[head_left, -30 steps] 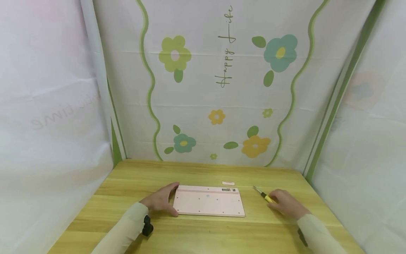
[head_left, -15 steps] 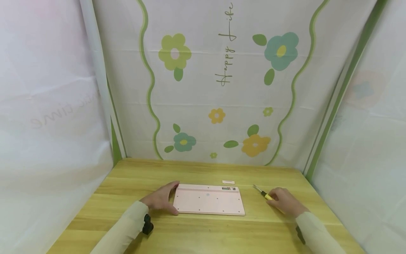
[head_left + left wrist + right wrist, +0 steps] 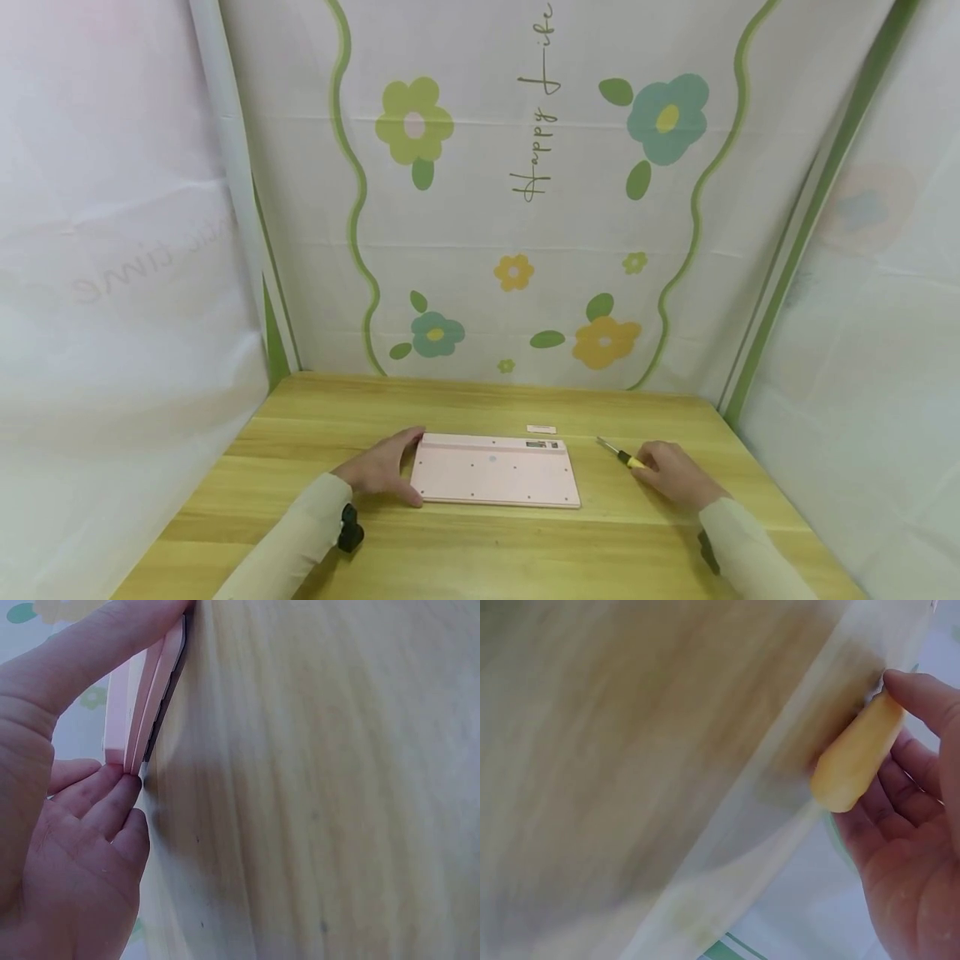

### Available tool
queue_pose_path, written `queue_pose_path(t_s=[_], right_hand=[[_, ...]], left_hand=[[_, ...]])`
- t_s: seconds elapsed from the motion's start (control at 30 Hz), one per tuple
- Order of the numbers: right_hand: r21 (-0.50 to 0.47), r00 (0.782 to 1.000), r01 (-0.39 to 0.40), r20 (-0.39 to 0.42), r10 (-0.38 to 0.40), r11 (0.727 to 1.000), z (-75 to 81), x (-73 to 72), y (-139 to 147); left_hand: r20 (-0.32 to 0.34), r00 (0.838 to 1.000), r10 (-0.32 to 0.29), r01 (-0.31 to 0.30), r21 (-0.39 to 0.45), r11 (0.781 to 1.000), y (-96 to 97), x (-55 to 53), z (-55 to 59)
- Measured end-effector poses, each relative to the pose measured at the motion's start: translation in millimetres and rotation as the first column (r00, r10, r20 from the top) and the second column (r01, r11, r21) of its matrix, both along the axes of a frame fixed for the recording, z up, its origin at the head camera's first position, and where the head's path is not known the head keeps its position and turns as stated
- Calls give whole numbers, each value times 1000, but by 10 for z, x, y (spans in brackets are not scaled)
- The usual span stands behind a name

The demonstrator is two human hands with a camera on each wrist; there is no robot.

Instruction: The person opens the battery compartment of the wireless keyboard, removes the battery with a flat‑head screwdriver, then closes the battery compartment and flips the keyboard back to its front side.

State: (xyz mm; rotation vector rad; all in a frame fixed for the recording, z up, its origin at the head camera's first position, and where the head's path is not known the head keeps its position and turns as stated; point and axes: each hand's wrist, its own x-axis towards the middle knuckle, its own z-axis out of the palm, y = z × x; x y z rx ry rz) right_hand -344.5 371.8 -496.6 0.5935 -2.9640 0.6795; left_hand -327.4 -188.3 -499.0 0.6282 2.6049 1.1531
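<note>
A pink keyboard [image 3: 495, 479] lies underside up on the table, small screws dotted across its back. At its raised far edge, toward the right, is an uncovered battery compartment [image 3: 536, 444]. My left hand [image 3: 380, 471] grips the keyboard's left end, thumb at the near corner and fingers at the far one; in the left wrist view the fingertips touch the pink edge [image 3: 115, 724]. Off to the right, my right hand [image 3: 678, 475] holds a screwdriver [image 3: 626, 458] by its yellow handle [image 3: 859, 754], thumb on one side and fingers on the other. Its metal tip points away to the left.
A small pink cover [image 3: 542, 429] lies just behind the keyboard's far edge. The wooden table [image 3: 480, 554] is enclosed by a flower-printed cloth [image 3: 465, 208] at the back and by white cloth on both sides.
</note>
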Motion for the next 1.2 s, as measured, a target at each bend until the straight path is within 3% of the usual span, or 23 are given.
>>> queue_pose_path(t_s=[0.53, 0.73, 0.97, 1.2], right_hand=[[-17, 996, -5, -89, 3, 1000, 77, 7, 85], [-71, 987, -73, -146, 62, 995, 235, 14, 44], [-36, 964, -151, -225, 139, 988, 428, 67, -145], [15, 952, -228, -204, 226, 974, 605, 38, -409]], left_hand=[[5, 1000, -13, 13, 4, 1000, 2, 50, 66], [10, 1000, -10, 10, 3, 1000, -6, 55, 65], [6, 1000, 0, 0, -7, 1000, -8, 43, 49], [0, 1000, -13, 13, -13, 1000, -2, 49, 59]])
